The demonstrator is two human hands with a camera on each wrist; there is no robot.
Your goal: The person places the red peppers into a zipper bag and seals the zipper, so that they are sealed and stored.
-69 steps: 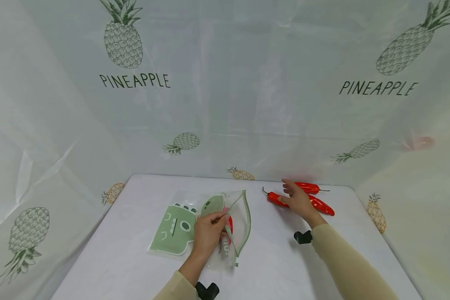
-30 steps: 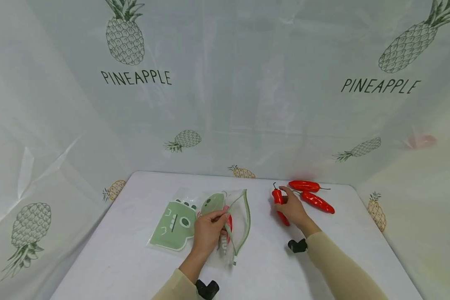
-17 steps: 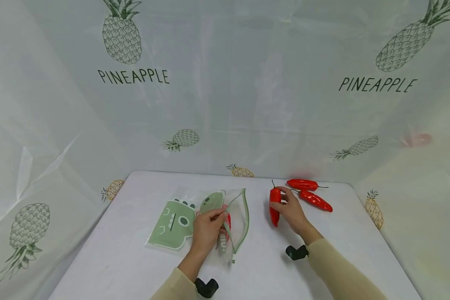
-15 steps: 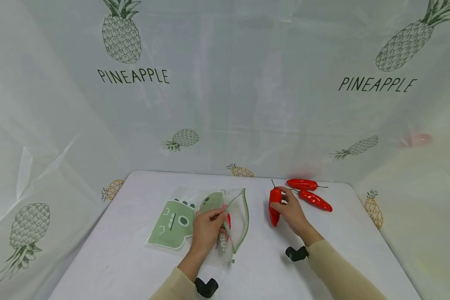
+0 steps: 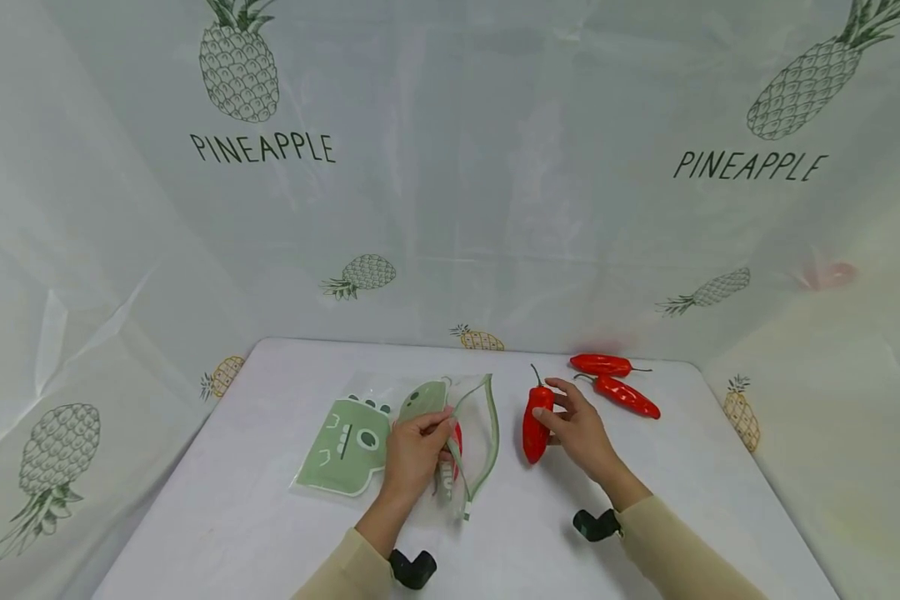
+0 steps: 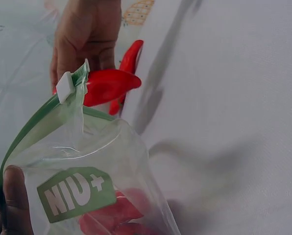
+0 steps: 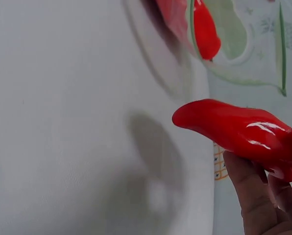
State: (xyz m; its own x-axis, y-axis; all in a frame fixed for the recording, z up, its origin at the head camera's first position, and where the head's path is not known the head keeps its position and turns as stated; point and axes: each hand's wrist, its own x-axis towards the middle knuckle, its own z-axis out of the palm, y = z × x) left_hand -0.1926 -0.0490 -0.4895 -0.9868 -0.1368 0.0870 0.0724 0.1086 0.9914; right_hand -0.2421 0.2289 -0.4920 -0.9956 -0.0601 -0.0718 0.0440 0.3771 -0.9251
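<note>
I judge the glossy red pepper (image 5: 536, 429), pinched over the worktop (image 5: 247, 533) by the fingers (image 7: 246, 188) of my right hand (image 5: 581, 433), light, stiff and slippery, best held mid-body, while my left hand (image 5: 414, 457) pinches the limp bag (image 5: 345, 450).

Left hand (image 5: 414, 454) pinches a bag (image 5: 345, 450), right hand (image 5: 583, 427) a red pepper (image 5: 536, 433)

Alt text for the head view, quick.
The right hand holds a glossy red chili pepper right of an open clear plastic bag with green trim, gripped by the left hand. Two more red peppers lie farther back on the white table.
</note>
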